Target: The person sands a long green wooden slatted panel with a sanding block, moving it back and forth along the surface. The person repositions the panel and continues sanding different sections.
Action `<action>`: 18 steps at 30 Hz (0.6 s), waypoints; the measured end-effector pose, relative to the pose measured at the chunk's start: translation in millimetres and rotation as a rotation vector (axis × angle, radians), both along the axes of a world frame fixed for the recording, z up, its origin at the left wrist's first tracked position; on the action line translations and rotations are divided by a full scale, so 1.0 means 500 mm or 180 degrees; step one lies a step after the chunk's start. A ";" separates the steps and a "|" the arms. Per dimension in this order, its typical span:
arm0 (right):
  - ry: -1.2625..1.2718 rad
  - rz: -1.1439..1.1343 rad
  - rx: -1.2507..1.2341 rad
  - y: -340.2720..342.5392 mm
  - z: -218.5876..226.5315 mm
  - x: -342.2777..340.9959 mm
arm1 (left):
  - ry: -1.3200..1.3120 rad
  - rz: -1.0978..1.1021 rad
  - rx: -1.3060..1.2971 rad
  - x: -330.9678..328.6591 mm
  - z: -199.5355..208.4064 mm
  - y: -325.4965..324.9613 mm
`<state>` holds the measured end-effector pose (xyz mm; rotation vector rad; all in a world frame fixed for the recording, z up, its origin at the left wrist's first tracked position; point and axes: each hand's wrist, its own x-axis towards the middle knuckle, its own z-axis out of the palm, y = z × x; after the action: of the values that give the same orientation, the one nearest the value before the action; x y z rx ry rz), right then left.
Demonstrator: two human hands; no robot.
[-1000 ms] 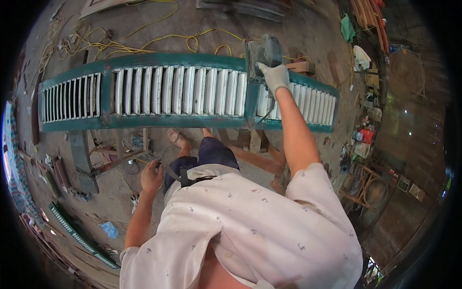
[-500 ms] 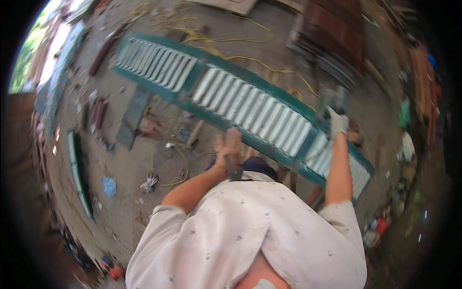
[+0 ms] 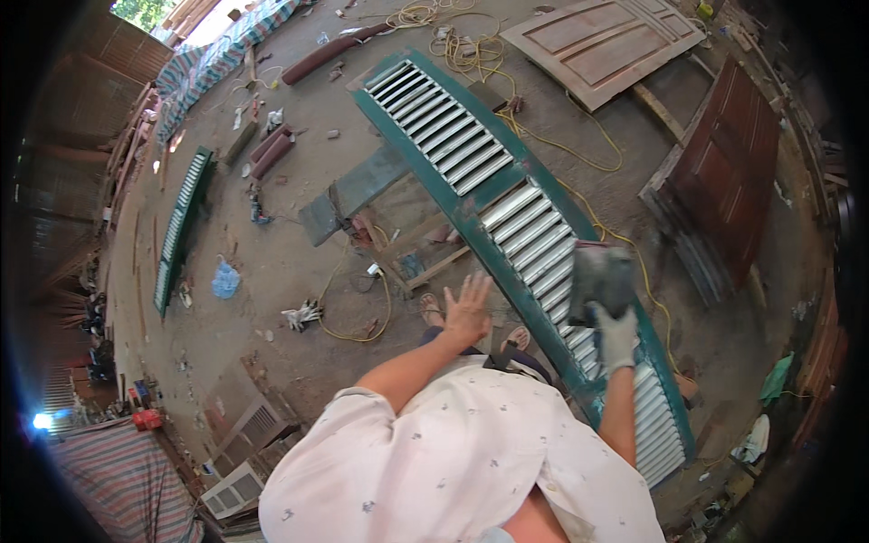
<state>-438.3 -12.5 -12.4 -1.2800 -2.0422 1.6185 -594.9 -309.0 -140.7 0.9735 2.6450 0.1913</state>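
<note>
A long green louvred shutter (image 3: pixel 493 210) with pale metallic-looking slats runs from the far middle to the near right, raised off the ground. My right hand (image 3: pixel 617 339), in a whitish glove, is closed on a dark grey boxy object (image 3: pixel 602 279) over the slats of the middle section. Its exact kind cannot be made out, and it hides the slats beneath it. My left hand (image 3: pixel 468 310) is bare, with fingers spread, holding nothing. It hovers beside the shutter's near-left edge; whether a fingertip touches the frame is unclear.
Under the shutter lie a dark board (image 3: pixel 362 187) and wooden supports. Yellow cable (image 3: pixel 625 237) snakes along its far side. A brown panelled door (image 3: pixel 605 45) lies beyond, with dark red stacked panels (image 3: pixel 724 181) at right. A smaller green shutter (image 3: pixel 181 231) lies left.
My view has turned, so the shutter now slants more steeply. My right hand has brought the grey object from the shutter's far edge onto the middle slats. My left hand's fingers have spread.
</note>
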 end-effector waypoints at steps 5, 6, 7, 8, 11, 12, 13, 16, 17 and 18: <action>-0.0126 0.0932 0.0208 -0.175 -0.011 -0.185 | -0.0052 0.0901 0.1106 -0.125 -0.060 -0.149; -0.0463 0.1156 0.0386 -0.205 0.003 -0.221 | -0.0226 0.0969 0.1272 -0.143 -0.042 -0.180; -0.0809 0.1355 0.0569 -0.226 0.018 -0.260 | -0.0409 0.1017 0.1453 -0.172 -0.005 -0.198; -0.0956 0.1458 0.0678 -0.246 0.012 -0.294 | -0.0630 0.1152 0.1599 -0.200 0.018 -0.225; -0.1463 0.1787 0.0850 -0.294 -0.010 -0.379 | -0.1043 0.1399 0.1964 -0.263 0.068 -0.285; -0.1656 0.1896 0.0837 -0.306 -0.003 -0.411 | -0.0990 0.1358 0.2081 -0.287 0.085 -0.294; -0.1843 0.2000 0.0846 -0.313 0.005 -0.440 | -0.0929 0.1312 0.2224 -0.314 0.097 -0.295; -0.2043 0.2106 0.1037 -0.313 -0.006 -0.481 | -0.1104 0.0970 0.2513 -0.380 0.156 -0.225; -0.2062 0.2148 0.1125 -0.308 -0.011 -0.494 | -0.0962 0.0776 0.2670 -0.401 0.178 -0.186; -0.2097 0.2225 0.1108 -0.304 -0.006 -0.516 | -0.0815 0.0574 0.2818 -0.423 0.195 -0.150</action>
<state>-696.2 -164.7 -15.4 -1.1212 -3.2769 0.9933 -806.3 -384.1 -43.3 0.8324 2.3777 1.5034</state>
